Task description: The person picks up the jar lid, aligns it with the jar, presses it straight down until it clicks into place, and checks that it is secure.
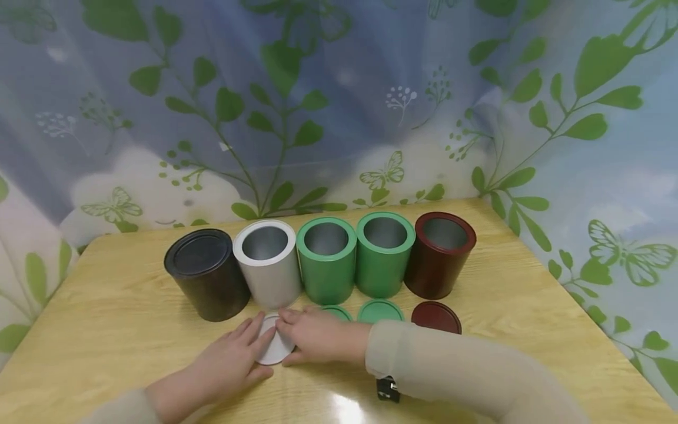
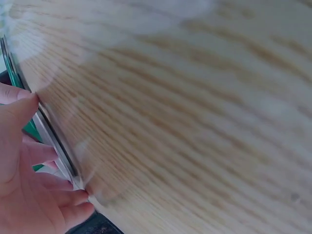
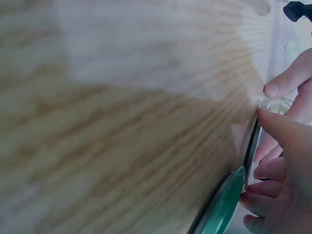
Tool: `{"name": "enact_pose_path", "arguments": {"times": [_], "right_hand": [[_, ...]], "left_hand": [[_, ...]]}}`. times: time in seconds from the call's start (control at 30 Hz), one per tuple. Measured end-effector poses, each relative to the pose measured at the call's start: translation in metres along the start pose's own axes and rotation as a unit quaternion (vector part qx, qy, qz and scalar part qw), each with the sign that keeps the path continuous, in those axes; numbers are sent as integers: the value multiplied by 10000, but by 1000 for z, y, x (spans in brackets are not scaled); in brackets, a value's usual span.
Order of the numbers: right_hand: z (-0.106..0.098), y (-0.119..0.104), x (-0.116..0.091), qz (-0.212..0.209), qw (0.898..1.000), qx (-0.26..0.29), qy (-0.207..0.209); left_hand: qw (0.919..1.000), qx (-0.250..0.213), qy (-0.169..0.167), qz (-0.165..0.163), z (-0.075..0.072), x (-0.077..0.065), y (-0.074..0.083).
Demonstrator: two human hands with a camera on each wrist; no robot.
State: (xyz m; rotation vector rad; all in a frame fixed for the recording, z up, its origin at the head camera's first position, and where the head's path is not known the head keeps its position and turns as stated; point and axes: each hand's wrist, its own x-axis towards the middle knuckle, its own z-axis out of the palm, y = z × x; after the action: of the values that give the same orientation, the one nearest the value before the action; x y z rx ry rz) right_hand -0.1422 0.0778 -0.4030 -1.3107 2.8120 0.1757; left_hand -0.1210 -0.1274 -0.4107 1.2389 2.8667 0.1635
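Observation:
A round white lid (image 1: 276, 351) lies on the wooden table in front of the white can (image 1: 272, 277). My left hand (image 1: 225, 360) rests at its left side, fingers stretched across the edge and thumb at the near side. From the right, my right hand (image 1: 324, 335) touches the same lid, its fingertips on the far part and its thumb by the near rim. In the left wrist view, the left hand's fingertips (image 2: 78, 195) sit at the lid's rim. The right wrist view shows the right thumb (image 3: 275, 122) at the rim, with a green lid (image 3: 226, 207) close by.
A black can (image 1: 209, 288) with its lid on stands left of the white can. Two open green cans (image 1: 327, 274) and a dark red can (image 1: 438, 271) continue the row. Green lids (image 1: 380, 311) and a dark red lid (image 1: 436, 318) lie before them. Patterned fabric hangs behind.

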Motion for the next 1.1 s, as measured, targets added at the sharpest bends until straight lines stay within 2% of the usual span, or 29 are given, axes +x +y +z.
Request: {"name": "enact_pose_path", "arguments": {"times": [0.13,0.33,0.63,0.93,1.1], "right_hand": [[2,-2,2,32,10000,-46,-59],[1,-6,2,130,9997,-16,-183],[-3,-4,-1,103,9987,481,-102],[-15,2,-10,-16,9935,1124,169],[-17,5,-13,-112,9928,1167,256]], "left_hand": [[9994,179,145,251,2,1,-1],[9976,371,183,547,5,2,-1],[9979,315,309,480,9,-2,-1],[9874,608,1330,608,10,-8,0],[9788,661,1799,723,9,-7,-2]]}}
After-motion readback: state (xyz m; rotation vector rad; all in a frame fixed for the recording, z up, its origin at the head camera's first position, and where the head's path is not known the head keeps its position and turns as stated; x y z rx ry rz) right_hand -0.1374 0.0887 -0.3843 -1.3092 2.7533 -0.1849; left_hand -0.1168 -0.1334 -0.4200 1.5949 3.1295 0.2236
